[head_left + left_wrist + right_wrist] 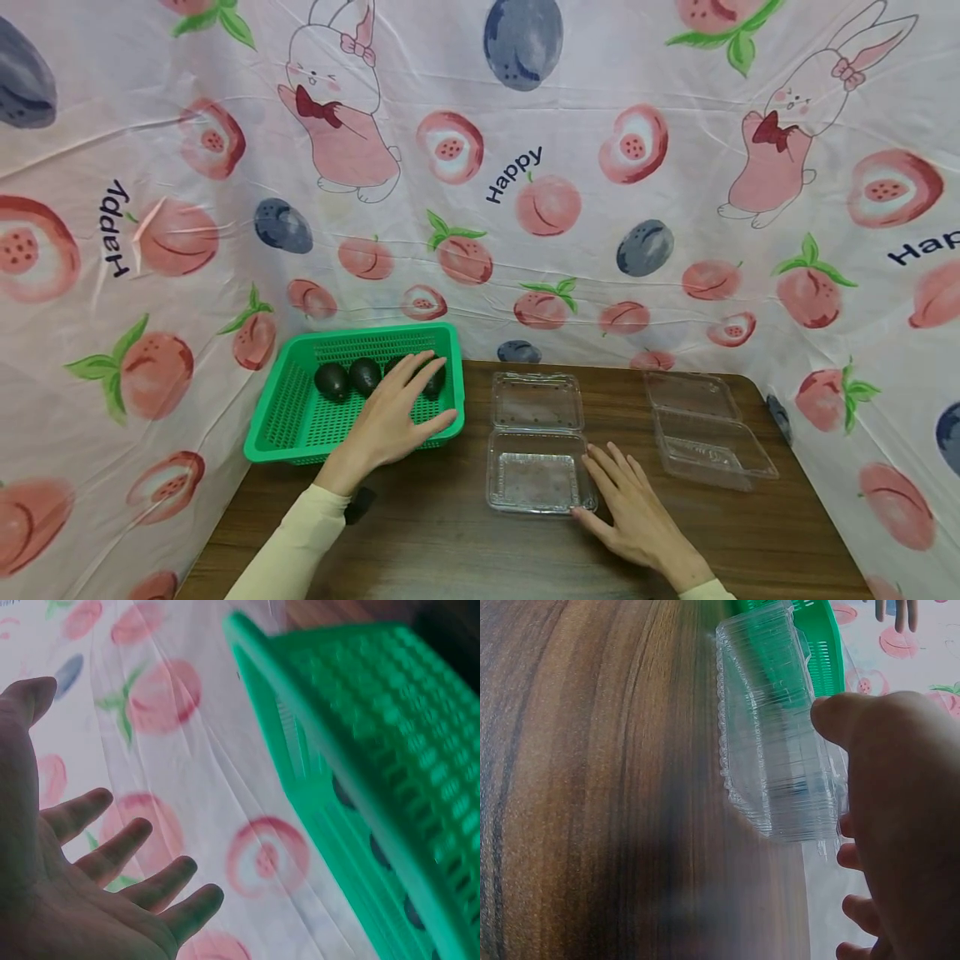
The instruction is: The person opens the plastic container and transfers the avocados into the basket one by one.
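Dark avocados (pixel 332 382) lie in a row inside a green plastic basket (pixel 262 433). My left hand (pixel 393 417) hovers over the basket's right part, fingers spread and nothing in them; it covers part of the row. In the left wrist view, the same hand (pixel 112 877) shows an empty palm beside the basket wall. A clear plastic clamshell box (pixel 536 483) lies with its lid folded back. Against its right side rests my right hand (pixel 633 517), fingers fairly straight, thumb at the near corner. The right wrist view shows the thumb (pixel 840 716) at the box's edge.
A second clear clamshell box (pixel 705 450), also unfolded, sits farther right on the brown wooden table (pixel 450 550). A printed cloth (pixel 465 75) with peaches and rabbits hangs behind the table and along both sides.
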A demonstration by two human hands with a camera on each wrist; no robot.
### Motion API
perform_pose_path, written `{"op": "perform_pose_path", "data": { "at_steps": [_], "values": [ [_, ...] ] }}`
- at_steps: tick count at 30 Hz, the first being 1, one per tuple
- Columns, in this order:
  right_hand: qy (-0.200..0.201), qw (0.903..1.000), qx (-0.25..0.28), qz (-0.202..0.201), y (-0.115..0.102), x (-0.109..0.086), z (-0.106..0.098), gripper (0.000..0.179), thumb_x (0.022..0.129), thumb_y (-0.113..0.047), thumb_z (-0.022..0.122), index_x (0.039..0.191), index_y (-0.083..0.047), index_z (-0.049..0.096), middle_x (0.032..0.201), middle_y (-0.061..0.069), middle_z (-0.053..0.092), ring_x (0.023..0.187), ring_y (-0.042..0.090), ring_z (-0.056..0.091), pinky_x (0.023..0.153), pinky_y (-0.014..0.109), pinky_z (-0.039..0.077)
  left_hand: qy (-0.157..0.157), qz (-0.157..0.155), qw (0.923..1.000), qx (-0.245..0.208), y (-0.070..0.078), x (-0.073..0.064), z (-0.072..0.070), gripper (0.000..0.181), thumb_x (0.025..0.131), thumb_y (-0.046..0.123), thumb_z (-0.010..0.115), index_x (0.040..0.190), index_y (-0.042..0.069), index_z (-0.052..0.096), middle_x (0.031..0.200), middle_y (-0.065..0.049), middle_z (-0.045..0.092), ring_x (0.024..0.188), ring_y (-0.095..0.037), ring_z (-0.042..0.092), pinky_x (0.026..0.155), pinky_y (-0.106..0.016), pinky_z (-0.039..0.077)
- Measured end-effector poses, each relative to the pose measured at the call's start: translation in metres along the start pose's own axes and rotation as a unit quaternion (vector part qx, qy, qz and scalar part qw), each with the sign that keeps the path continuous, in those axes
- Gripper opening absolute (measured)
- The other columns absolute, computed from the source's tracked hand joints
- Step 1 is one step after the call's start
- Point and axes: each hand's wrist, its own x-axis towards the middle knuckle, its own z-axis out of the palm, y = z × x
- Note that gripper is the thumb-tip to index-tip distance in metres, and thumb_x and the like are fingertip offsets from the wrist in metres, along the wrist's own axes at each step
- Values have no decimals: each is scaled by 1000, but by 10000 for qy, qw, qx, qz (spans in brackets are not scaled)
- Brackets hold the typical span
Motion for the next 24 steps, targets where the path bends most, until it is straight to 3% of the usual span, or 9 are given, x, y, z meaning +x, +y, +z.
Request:
{"op": "perform_pose_path", "data": {
  "at_steps": [1,3,5,7,10,12,14,17,24],
  "values": [
    [21,10000,9,-20,0,0,0,78,101,-51,82,159,-4,62,169,17,59,157,50,54,147,32,6,-21,40,10000,-9,4,-1,2,87,98,49,87,170,16,52,177,-17,49,168,-48,40,130,-74,41],
    [50,10000,29,-56,0,2,0,78,100,-50,82,159,-3,62,168,18,60,156,51,54,147,35,9,-91,97,9999,-10,10,-3,8,87,98,52,87,171,17,52,177,-15,49,169,-47,38,132,-74,39],
    [89,9999,-10,-93,0,3,0,77,100,-50,83,158,-3,63,168,17,60,155,51,55,143,47,25,-159,157,9997,-12,16,-6,15,87,99,53,86,171,19,52,178,-13,49,170,-45,38,132,-73,39],
    [74,9999,32,-95,1,4,0,78,100,-50,83,159,-3,63,168,17,60,155,52,55,143,46,24,-214,234,9995,21,20,-9,21,86,99,54,85,171,20,52,177,-12,50,170,-45,39,132,-73,39],
    [12,9998,151,-92,1,5,0,78,101,-50,82,159,-2,62,169,18,59,156,53,53,146,29,2,-290,382,9988,80,25,-14,31,86,98,55,86,170,19,54,176,-12,51,168,-47,42,133,-72,39],
    [-10,9998,198,-74,1,6,0,78,101,-49,82,160,-2,61,169,19,58,156,54,52,146,30,0,-327,458,9983,145,27,-17,36,86,98,55,86,169,19,54,176,-13,51,167,-47,43,134,-72,38],
    [-62,9998,203,-16,0,7,-2,77,102,-48,81,161,-4,60,170,19,57,158,53,51,146,47,18,-343,523,9979,186,29,-18,40,85,98,55,86,169,19,55,175,-13,52,165,-48,45,134,-72,37],
    [-165,9996,210,89,-1,9,-5,76,103,-48,80,162,-6,60,172,18,56,159,52,50,127,69,40,-361,630,9970,252,30,-20,46,84,98,54,86,168,20,55,174,-14,53,163,-50,47,134,-72,37],
    [-247,9992,292,61,-1,14,-11,73,105,-47,78,162,-4,59,172,20,55,158,56,50,123,77,41,-487,826,9944,449,37,-22,56,82,99,58,83,167,20,56,172,-14,54,162,-51,48,133,-73,38]
  ]
}}
